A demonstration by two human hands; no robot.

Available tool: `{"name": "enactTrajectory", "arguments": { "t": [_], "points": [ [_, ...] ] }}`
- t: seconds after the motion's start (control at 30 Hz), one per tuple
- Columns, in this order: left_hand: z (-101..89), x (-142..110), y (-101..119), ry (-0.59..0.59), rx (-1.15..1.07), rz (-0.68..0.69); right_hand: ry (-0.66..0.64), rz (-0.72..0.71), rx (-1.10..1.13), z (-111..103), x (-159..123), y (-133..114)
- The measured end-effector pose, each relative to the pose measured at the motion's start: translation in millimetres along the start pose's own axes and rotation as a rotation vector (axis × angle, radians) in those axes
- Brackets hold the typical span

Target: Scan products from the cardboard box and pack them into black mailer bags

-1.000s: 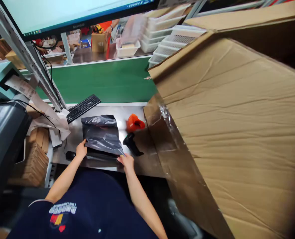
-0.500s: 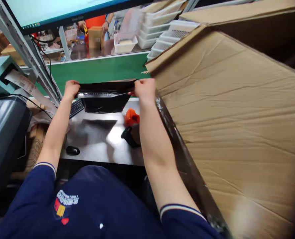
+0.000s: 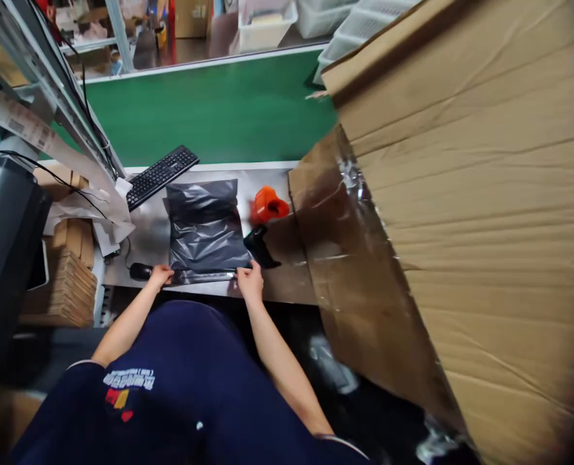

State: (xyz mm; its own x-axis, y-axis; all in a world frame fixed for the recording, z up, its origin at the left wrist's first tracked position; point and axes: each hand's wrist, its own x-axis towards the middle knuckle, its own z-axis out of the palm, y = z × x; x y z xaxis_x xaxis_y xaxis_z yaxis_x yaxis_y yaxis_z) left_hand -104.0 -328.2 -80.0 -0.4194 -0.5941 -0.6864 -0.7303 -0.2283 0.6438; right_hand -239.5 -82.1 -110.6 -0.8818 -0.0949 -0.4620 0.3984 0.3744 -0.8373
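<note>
A black plastic mailing bag [image 3: 204, 223] lies spread on the metal table [image 3: 146, 242], its near edge at the table's front. My left hand [image 3: 161, 276] pinches the near left corner, close beside a black computer mouse [image 3: 140, 271]. At the near right corner my right hand [image 3: 251, 281] is closed on the same edge. Just beyond the right hand is a black handheld scanner [image 3: 260, 247]. Behind the scanner stands an orange tape dispenser or holder [image 3: 270, 205]; its exact kind is unclear.
A keyboard [image 3: 163, 173] lies at the back left, before a green partition [image 3: 204, 119]. A large cardboard box [image 3: 461, 213] takes up the right side. To the left are a printer-like machine [image 3: 6, 252], a label strip [image 3: 49, 139] and stacked flat cartons [image 3: 74, 290].
Both hands have come down and toward my body with the bag, which was raised and folded over and now lies flat on the table. The view has tilted downward.
</note>
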Motion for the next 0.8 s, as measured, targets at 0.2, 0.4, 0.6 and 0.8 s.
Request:
{"name": "enactTrajectory", "arguments": {
  "t": [0.2, 0.4, 0.6, 0.8],
  "points": [
    [2.8, -3, -38, -0.052, -0.136, -0.106, -0.491, -0.492, -0.379, 62, -37, 2],
    [-2.6, -11, -65, -0.142, -0.164, -0.176, -0.704, -0.548, -0.414, 118, -55, -4],
    [-6.5, -13, -75, -0.14, -0.197, -0.145, -0.74, -0.529, -0.42, 124, -66, 2],
    [-7.8, -9, -79, -0.147, -0.193, -0.126, -0.507, -0.412, -0.336, 110, -54, 23]
  ]
}}
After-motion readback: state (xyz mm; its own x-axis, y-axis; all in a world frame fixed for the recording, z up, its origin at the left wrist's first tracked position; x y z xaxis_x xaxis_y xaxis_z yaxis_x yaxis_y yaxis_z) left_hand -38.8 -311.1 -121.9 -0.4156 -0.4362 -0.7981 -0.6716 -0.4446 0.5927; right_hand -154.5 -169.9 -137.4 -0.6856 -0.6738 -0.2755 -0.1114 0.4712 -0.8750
